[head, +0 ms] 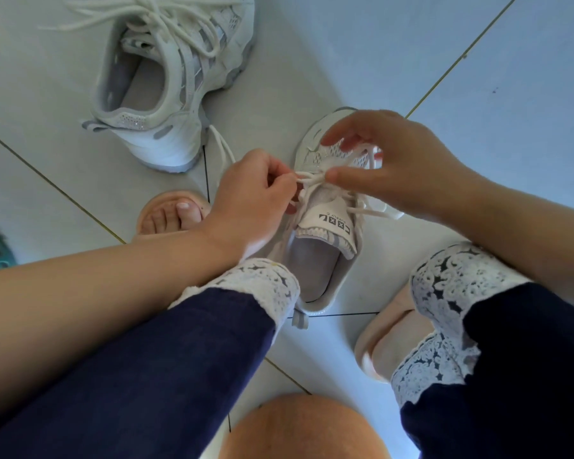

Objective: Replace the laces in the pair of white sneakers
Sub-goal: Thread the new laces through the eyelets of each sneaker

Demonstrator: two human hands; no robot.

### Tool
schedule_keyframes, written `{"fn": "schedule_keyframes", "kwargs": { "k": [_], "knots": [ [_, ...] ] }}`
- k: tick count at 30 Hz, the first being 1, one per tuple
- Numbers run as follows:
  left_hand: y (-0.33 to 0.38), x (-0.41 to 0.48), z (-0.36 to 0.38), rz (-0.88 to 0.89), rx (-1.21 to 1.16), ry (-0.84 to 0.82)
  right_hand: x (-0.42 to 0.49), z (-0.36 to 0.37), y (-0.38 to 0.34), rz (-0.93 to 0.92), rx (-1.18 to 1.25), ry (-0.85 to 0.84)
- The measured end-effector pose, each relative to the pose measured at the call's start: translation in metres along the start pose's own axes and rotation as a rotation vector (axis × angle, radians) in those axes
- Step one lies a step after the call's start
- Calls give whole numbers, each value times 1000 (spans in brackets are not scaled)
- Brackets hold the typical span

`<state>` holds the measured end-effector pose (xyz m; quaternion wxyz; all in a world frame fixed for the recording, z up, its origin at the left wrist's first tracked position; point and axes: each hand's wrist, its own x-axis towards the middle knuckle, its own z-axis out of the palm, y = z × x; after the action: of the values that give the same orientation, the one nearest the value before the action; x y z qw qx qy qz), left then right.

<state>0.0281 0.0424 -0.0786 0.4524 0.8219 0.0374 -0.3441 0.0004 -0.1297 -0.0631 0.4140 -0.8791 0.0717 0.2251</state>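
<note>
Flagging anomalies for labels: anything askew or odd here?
Nothing damaged. The far sneaker has laces sprawled loose on the floor. The near sneaker is mid-lacing: left hand and right hand pinch its lace.

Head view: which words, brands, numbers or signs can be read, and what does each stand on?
"CXXL", blocky dark letters upside down to the camera, reading uncertain: tongue label of the near sneaker.
Smaller line next to those letters: too small to read.
Far sneaker: no readable text.
</note>
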Motion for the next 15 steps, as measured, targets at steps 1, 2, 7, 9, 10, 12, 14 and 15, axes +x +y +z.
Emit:
{"fn": "schedule_keyframes", "kwargs": {
  "k": [1,2,7,9,10,12,14,15],
  "knots": [
    [1,0,-1,28,-19,-15,-4,1,1,29,19,-6],
    [2,-1,-2,83,-17,-36,-9,3,1,54,26,-18],
    [5,-4,-5,273,81,-30,-24,20,3,98,-14,53],
    [9,-1,-4,213,-19,-4,-23,20,7,153,-8,113],
    [12,1,-3,175,-71,-12,-23,19,9,176,-27,119],
    [18,3,-3,124,-106,-40,-28,20,12,209,-35,124],
    [21,6,-4,46,-196,-39,-33,22,16,270,3,173],
    [22,7,-5,-13,-273,-23,-36,23,19,315,26,205]
  ]
}}
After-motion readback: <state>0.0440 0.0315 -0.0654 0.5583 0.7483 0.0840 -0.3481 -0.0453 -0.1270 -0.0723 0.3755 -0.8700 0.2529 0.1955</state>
